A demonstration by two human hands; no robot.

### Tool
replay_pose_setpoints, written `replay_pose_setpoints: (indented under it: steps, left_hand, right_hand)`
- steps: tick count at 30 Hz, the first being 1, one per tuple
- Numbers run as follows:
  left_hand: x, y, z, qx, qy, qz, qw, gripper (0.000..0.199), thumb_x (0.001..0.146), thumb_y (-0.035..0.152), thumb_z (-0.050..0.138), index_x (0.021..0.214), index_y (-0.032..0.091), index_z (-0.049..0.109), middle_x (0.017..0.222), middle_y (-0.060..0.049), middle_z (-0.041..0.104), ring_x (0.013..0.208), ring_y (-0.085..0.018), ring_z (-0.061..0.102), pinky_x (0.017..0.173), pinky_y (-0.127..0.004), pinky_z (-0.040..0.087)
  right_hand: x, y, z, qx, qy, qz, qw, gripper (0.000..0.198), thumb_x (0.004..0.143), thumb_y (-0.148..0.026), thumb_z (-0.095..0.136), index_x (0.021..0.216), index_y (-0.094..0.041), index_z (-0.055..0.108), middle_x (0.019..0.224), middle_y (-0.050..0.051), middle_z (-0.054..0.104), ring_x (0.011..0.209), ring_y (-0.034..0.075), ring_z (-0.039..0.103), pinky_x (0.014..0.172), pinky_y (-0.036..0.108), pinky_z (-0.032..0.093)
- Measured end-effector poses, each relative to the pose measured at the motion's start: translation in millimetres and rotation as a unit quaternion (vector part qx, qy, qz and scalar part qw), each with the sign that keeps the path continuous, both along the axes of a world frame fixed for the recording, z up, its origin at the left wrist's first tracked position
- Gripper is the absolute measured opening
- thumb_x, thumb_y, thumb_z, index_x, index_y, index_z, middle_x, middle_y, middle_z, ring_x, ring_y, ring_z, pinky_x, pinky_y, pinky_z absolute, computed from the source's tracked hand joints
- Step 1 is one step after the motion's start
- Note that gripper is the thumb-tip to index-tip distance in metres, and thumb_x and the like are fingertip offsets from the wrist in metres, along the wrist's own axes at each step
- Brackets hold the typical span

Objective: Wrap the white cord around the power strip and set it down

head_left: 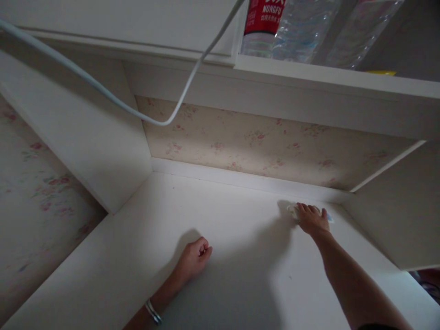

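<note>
My right hand (312, 219) reaches to the back right of the white desktop (233, 220). Its fingers are pressed over a thin pale cloth (292, 211), which has a bluish patch showing on the right side. Most of the cloth is hidden beneath the palm. My left hand (195, 257) is curled into a loose fist over the middle of the same surface, with nothing visible in it. A silvery bracelet (153, 311) circles the left wrist.
A white cable (165, 123) hangs across the upper left. Above, a shelf (326, 75) bears a red-labelled bottle (263, 23) and wrapped clear bottles (302, 32). Side panels (85, 137) and flowered wallpaper (220, 137) enclose the desktop. Small dark specks lie on it.
</note>
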State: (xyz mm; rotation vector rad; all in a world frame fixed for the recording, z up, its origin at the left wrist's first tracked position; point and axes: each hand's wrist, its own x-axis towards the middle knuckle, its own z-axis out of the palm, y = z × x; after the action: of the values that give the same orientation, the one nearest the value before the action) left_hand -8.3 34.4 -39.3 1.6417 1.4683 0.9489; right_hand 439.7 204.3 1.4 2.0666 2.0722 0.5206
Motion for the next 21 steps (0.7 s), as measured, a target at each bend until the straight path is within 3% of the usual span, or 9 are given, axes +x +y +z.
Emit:
replay_pose_setpoints:
  steps: [3,6,9,16,19,21]
  left_hand:
    - [1,0,0.8,-0.003,-0.005,0.01,1.0,0.022,0.084,0.034,0.05,0.067,0.019,0.047,0.054,0.007,0.039,0.051,-0.01,0.038,0.051,-0.022,0.026]
    - [1,0,2.3,-0.001,-0.005,0.008,1.0,0.022,0.084,0.034,0.05,0.067,0.019,0.047,0.055,0.006,0.04,0.052,-0.01,0.039,0.051,-0.022,0.026]
    - [1,-1,4.0,0.001,0.0,0.006,1.0,0.022,0.084,0.033,0.05,0.067,0.019,0.048,0.055,0.006,0.041,0.053,-0.01,0.04,0.052,-0.022,0.027]
    - [20,-13,8.3,-0.007,0.016,0.013,1.0,0.021,0.084,0.033,0.051,0.068,0.019,0.05,0.055,0.005,0.045,0.053,-0.011,0.042,0.053,-0.022,0.029]
    - [42,-30,18.5,-0.035,-0.044,-0.016,0.998,0.023,0.085,0.037,0.051,0.072,0.019,0.052,0.058,0.003,0.048,0.056,-0.011,0.045,0.054,-0.022,0.033]
    - [55,-43,28.8,-0.052,-0.076,-0.054,0.994,0.022,0.085,0.038,0.053,0.078,0.018,0.057,0.066,0.0,0.054,0.062,-0.013,0.05,0.058,-0.022,0.037]
  right_hand:
    - [-7,1,7,0.004,-0.025,0.006,1.0,0.038,0.087,-0.012,0.038,0.121,-0.019,0.055,0.122,0.014,0.059,0.111,0.031,0.052,0.097,0.058,0.024]
    - [-13,-2,20,-0.021,-0.029,0.024,0.999,0.025,0.082,-0.022,0.052,0.105,-0.018,0.061,0.109,0.014,0.063,0.101,0.03,0.057,0.091,0.049,0.031]
    - [-23,-7,38,-0.025,0.002,0.014,1.0,0.029,0.076,-0.031,0.06,0.103,-0.019,0.061,0.109,0.014,0.063,0.098,0.03,0.058,0.08,0.04,0.038]
    - [-73,-25,107,0.048,0.156,-0.028,0.986,0.05,0.073,-0.056,0.057,0.102,-0.016,0.06,0.104,0.015,0.064,0.088,0.027,0.061,0.064,0.031,0.04]
    - [-104,-32,126,0.02,0.255,-0.056,0.965,0.053,0.07,-0.062,0.057,0.093,-0.014,0.063,0.09,0.014,0.067,0.077,0.024,0.062,0.06,0.029,0.039]
    - [-127,-37,128,-0.021,0.35,-0.052,0.935,0.05,0.071,-0.06,0.058,0.086,-0.013,0.065,0.079,0.011,0.068,0.07,0.02,0.062,0.058,0.027,0.039]
